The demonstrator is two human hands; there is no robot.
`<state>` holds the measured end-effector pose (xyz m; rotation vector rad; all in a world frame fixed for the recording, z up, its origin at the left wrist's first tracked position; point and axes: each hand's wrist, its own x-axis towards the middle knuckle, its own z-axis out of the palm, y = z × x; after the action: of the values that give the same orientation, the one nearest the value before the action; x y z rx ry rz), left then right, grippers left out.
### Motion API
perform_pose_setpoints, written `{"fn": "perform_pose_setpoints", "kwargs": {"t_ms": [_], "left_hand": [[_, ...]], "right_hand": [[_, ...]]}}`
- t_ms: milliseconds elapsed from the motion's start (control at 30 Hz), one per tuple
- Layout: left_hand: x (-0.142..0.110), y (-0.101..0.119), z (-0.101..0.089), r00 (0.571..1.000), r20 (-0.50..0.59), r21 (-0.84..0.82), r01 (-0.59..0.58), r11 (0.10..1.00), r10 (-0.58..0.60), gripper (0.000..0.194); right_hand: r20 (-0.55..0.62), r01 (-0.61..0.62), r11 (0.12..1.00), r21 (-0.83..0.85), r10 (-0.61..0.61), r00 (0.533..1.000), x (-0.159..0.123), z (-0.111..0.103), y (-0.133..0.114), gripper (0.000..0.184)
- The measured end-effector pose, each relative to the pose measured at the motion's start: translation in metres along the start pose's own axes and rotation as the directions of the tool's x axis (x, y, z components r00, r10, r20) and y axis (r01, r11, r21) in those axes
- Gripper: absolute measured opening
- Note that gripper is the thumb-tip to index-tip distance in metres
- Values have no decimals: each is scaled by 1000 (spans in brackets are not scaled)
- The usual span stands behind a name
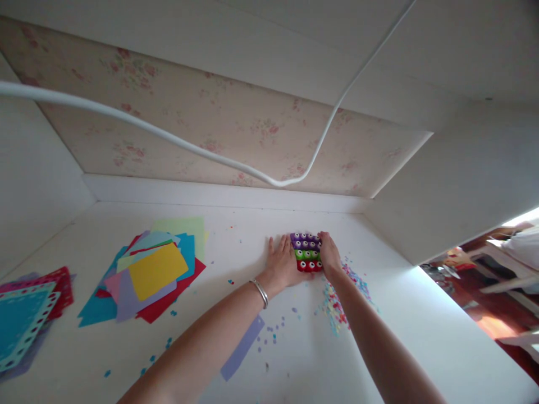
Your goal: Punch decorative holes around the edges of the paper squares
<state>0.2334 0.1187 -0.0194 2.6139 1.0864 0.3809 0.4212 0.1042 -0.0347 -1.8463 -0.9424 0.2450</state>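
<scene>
A block of small craft punches (307, 251) in purple, green and red rows sits on the white desk (236, 348) near the back wall. My left hand (283, 264) lies flat against its left side, fingers stretched out, with a silver bangle on the wrist. Along its right side rests my right hand (329, 254), its fingers extended and touching the punches. Neither hand wraps round the block.
A fan of coloured paper sheets (147, 275) lies at the left, punched blue and red sheets (25, 314) at the far left. Confetti scraps (341, 303) pile by my right wrist, a lilac strip (243, 348) lies near. A white cable (210, 157) hangs overhead.
</scene>
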Motion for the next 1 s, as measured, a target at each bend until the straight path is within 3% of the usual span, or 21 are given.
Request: {"fn": "perform_pose_setpoints", "kwargs": {"t_ms": [167, 333, 767, 1000], "left_hand": [[1, -12, 0, 1000, -26, 8, 8, 1000, -7, 94], [-2, -33, -11, 998, -43, 34, 39, 999, -37, 93], [-5, -136, -57, 978, -52, 95, 206, 974, -202, 95], [-3, -175, -69, 966, -49, 111, 256, 960, -252, 93]], "right_hand": [[-6, -82, 997, -12, 82, 997, -4, 12, -12, 57], [21, -105, 994, -14, 106, 994, -5, 39, -31, 60], [137, -83, 997, -1, 82, 987, -2, 155, -102, 54], [150, -78, 996, 42, 70, 986, 0, 191, -124, 39]]}}
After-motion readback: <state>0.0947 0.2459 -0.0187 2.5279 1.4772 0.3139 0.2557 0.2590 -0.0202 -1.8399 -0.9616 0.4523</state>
